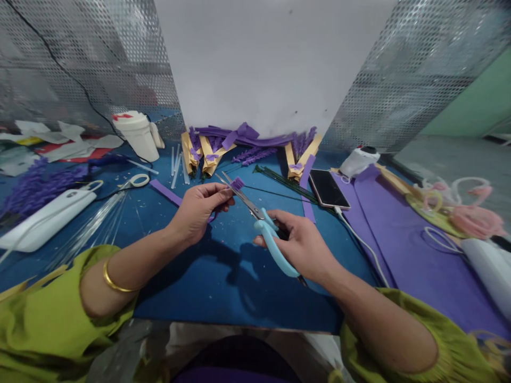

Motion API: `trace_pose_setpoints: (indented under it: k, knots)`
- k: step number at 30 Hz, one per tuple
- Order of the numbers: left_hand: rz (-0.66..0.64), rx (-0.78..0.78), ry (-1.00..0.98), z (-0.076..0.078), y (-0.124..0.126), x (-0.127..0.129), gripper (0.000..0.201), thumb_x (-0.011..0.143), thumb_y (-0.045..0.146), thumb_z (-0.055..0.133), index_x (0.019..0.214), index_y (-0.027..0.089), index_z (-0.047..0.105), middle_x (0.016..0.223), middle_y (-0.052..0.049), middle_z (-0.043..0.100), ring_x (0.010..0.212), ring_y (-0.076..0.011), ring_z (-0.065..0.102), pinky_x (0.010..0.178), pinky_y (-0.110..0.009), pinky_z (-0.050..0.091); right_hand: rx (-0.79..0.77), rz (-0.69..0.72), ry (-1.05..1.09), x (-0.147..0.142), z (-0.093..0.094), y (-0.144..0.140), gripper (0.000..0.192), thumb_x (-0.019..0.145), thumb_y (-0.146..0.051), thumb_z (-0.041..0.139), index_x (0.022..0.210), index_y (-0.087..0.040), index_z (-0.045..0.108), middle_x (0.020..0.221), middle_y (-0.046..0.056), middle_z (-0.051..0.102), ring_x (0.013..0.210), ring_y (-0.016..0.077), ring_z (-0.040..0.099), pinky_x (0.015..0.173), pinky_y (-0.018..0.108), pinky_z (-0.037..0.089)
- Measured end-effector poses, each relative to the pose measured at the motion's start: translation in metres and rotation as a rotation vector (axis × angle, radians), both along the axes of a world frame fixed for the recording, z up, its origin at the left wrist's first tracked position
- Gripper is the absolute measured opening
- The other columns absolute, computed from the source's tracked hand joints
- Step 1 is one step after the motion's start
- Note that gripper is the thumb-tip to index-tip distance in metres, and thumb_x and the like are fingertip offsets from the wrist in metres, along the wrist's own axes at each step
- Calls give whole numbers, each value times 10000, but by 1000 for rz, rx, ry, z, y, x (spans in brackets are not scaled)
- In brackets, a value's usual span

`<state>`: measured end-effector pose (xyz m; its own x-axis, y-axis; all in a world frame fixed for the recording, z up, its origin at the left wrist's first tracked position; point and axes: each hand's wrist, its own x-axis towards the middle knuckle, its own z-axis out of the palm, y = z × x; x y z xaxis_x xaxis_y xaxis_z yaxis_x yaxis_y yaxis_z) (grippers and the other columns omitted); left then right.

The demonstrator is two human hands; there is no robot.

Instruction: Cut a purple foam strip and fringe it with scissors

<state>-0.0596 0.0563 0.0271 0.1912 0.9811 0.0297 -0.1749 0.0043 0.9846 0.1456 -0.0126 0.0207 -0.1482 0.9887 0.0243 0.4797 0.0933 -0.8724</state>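
Observation:
Between its thumb and fingers, my left hand (pixel 205 207) pinches a small purple strip (pixel 237 183), part of which hangs below the fingers. My right hand (pixel 305 242) grips a pair of scissors (pixel 275 247) with light blue handles. The blades are slightly apart and point to the upper left, at the strip beside my left fingertips. Whether they are cutting into it I cannot tell. Behind the hands lie small purple flower bunches in tan wrapping (pixel 210 157) with purple bows, and another wrapped bunch (pixel 297 162) stands further right.
Green stems (pixel 283 186) and a phone (pixel 329 189) with a cable lie behind my right hand. Purple sheets (pixel 399 239) cover the right side. At left are a white cup (pixel 138 135), clear glue sticks (pixel 175 165), a tape roll (pixel 139 180), a white device (pixel 50 218) and purple flowers (pixel 40 183).

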Motion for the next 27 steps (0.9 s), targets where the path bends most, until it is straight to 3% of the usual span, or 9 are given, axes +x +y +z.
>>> trace_pose_setpoints:
  k: [12, 27]
  knots:
    - [10, -14, -25, -3, 2, -1, 231, 666, 342, 845, 679, 155, 710, 634, -15, 641, 583, -96, 526, 565, -223, 389, -12, 11, 25, 0, -1, 1, 245, 764, -381, 765, 918, -202, 701, 709, -33, 603, 626, 116, 466, 565, 238, 343]
    - [6, -82, -50, 2, 0, -1, 240, 635, 329, 853, 747, 151, 737, 680, -29, 679, 621, -113, 576, 620, -236, 447, -111, 33, 129, 2, 3, 4, 334, 732, -469, 777, 868, -180, 682, 614, -55, 453, 554, 94, 345, 499, 254, 256]
